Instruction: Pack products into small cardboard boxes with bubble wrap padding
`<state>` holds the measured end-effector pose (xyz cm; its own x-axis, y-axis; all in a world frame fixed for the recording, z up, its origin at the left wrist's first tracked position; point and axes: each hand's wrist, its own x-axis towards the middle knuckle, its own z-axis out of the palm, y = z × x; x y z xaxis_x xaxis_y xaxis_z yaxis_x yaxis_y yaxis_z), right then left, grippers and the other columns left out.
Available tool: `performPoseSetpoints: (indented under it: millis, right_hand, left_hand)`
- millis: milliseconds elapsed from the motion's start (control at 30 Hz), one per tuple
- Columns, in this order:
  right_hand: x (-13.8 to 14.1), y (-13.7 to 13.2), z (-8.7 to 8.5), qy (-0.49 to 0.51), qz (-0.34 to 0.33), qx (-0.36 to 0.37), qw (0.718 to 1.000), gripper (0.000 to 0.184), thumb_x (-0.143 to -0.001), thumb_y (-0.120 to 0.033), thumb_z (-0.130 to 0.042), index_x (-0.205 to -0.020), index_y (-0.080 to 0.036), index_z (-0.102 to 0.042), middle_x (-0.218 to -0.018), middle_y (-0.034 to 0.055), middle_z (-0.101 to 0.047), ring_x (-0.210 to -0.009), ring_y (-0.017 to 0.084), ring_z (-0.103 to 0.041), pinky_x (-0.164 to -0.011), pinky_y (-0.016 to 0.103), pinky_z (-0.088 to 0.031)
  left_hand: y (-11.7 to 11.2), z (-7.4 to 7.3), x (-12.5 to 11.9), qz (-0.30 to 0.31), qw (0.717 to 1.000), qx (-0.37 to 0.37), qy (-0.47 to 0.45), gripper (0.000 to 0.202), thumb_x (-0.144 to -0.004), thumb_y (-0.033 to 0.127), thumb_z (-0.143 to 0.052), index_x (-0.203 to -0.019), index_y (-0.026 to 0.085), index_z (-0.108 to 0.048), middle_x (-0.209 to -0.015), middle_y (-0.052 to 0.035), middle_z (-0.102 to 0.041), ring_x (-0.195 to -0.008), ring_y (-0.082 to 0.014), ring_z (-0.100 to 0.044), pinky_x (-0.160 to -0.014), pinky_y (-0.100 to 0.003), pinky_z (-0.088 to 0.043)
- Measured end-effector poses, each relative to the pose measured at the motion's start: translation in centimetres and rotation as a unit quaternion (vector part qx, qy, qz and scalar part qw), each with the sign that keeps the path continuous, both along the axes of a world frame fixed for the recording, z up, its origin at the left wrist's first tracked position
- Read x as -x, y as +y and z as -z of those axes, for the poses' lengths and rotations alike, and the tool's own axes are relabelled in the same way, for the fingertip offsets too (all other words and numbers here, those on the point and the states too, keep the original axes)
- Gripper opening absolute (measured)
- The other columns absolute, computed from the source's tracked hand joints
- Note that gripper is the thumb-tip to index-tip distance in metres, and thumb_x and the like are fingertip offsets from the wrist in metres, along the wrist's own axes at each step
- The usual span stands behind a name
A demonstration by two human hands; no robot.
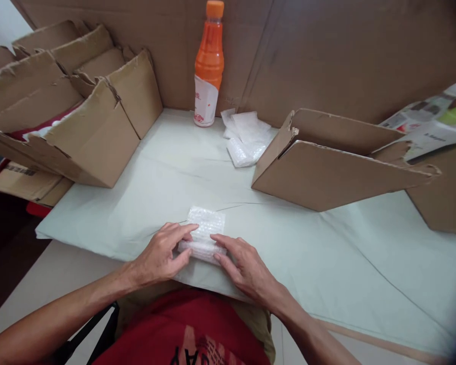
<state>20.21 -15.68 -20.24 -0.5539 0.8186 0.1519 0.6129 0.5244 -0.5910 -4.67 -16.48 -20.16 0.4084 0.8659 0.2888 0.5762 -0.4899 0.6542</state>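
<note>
A small piece of clear bubble wrap (207,223) lies near the front edge of the table, its near part folded or rolled over into a thicker band. My left hand (161,252) grips the left end of that band, thumb at the near side and index finger stretched across the top. At the right end, my right hand (247,263) holds it between thumb and fingers. Whether anything is wrapped inside cannot be made out.
Behind stand an orange drink bottle (209,61) and a pile of bubble-wrap packets (247,137). Open cardboard boxes (95,137) fill the left side. Another cardboard box (327,172) is at the right, beside white containers (437,137). A cardboard wall (327,56) closes the back.
</note>
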Motion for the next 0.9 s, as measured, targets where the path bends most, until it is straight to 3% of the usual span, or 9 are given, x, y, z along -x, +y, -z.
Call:
performPoseSetpoints:
  millis: [133,300,400,467,600,667,767,833,900]
  right_hand:
    - [0.0,-0.2,-0.4,-0.019,0.057,-0.109,0.992,0.025,-0.101,-0.027,-0.050,-0.123,-0.021,-0.061,-0.120,0.0126,-0.070,-0.104,0.027,-0.065,-0.086,0.043,-0.050]
    - [1.2,0.3,-0.4,-0.114,-0.027,-0.153,0.981,0.034,-0.094,-0.024,-0.058,-0.128,-0.019,-0.060,-0.128,0.0164,-0.066,-0.111,0.032,-0.060,-0.090,0.048,-0.046]
    - [1.5,1.6,0.1,-0.112,-0.013,-0.134,0.985,0.031,-0.096,-0.017,-0.052,-0.124,-0.020,-0.063,-0.118,0.0130,-0.072,-0.100,0.028,-0.064,-0.083,0.043,-0.048]
    - [1.4,2.3,0.4,-0.061,0.022,-0.111,0.992,0.028,-0.097,-0.018,-0.051,-0.121,-0.021,-0.065,-0.112,0.0107,-0.075,-0.098,0.026,-0.067,-0.083,0.041,-0.050]
    - [1.4,2.1,0.2,0.041,0.062,-0.023,0.997,0.027,-0.096,-0.024,-0.054,-0.120,-0.022,-0.067,-0.113,0.0083,-0.076,-0.098,0.025,-0.070,-0.089,0.041,-0.053]
    - [1.2,1.5,0.0,0.070,0.064,0.022,0.995,0.026,-0.096,-0.026,-0.055,-0.118,-0.024,-0.068,-0.110,0.0068,-0.077,-0.096,0.023,-0.071,-0.090,0.041,-0.054]
    - [0.4,0.8,-0.3,0.109,0.063,0.043,0.991,0.027,-0.094,-0.029,-0.059,-0.119,-0.026,-0.068,-0.120,0.0077,-0.073,-0.110,0.025,-0.068,-0.097,0.043,-0.053]
    - [-0.4,0.5,-0.4,0.134,0.070,0.054,0.987,0.041,-0.091,-0.036,-0.065,-0.131,-0.027,-0.062,-0.139,0.0105,-0.063,-0.128,0.028,-0.058,-0.103,0.046,-0.050]
    - [-1.3,0.3,-0.5,0.166,0.073,0.100,0.978,0.061,-0.086,-0.046,-0.071,-0.141,-0.026,-0.054,-0.147,0.0127,-0.056,-0.131,0.030,-0.055,-0.103,0.046,-0.050]
  left_hand:
    - [1.8,0.7,-0.5,-0.076,0.996,-0.016,0.045,0.037,-0.091,0.021,-0.055,-0.128,0.017,-0.058,-0.097,-0.0071,-0.072,-0.089,-0.0224,-0.066,-0.086,-0.040,-0.051]
    - [3.5,0.6,-0.3,-0.124,0.990,0.012,0.071,0.033,-0.093,0.031,-0.054,-0.121,0.017,-0.062,-0.096,-0.0073,-0.067,-0.084,-0.0213,-0.063,-0.080,-0.038,-0.052]
    - [2.8,-0.2,0.5,-0.159,0.980,0.118,-0.013,0.041,-0.093,0.040,-0.054,-0.127,0.018,-0.058,-0.095,-0.0056,-0.065,-0.077,-0.0178,-0.061,-0.068,-0.032,-0.051]
    - [2.1,-0.7,1.1,-0.173,0.955,0.220,-0.098,0.051,-0.091,0.046,-0.057,-0.134,0.017,-0.052,-0.097,-0.0061,-0.065,-0.079,-0.0178,-0.063,-0.067,-0.031,-0.052]
    - [1.5,-1.4,0.6,-0.135,0.886,0.350,-0.274,0.080,-0.082,0.042,-0.068,-0.148,0.017,-0.032,-0.124,-0.0152,-0.062,-0.105,-0.0235,-0.066,-0.087,-0.039,-0.056]
    - [1.6,-1.6,-0.4,-0.102,0.872,0.365,-0.310,0.085,-0.080,0.036,-0.068,-0.152,0.018,-0.026,-0.126,-0.0150,-0.061,-0.110,-0.0234,-0.064,-0.094,-0.040,-0.053]
    - [1.8,-1.9,-2.0,-0.086,0.885,0.343,-0.304,0.082,-0.082,0.033,-0.064,-0.153,0.019,-0.026,-0.110,-0.0087,-0.064,-0.097,-0.0188,-0.064,-0.088,-0.035,-0.054]
    - [1.9,-2.1,-2.8,-0.073,0.897,0.320,-0.297,0.079,-0.083,0.032,-0.063,-0.153,0.019,-0.029,-0.101,-0.0055,-0.061,-0.087,-0.0162,-0.062,-0.080,-0.031,-0.054]
    - [1.8,-2.1,-3.4,-0.051,0.902,0.304,-0.301,0.076,-0.084,0.032,-0.063,-0.152,0.020,-0.032,-0.096,-0.0038,-0.059,-0.083,-0.0152,-0.061,-0.075,-0.028,-0.053]
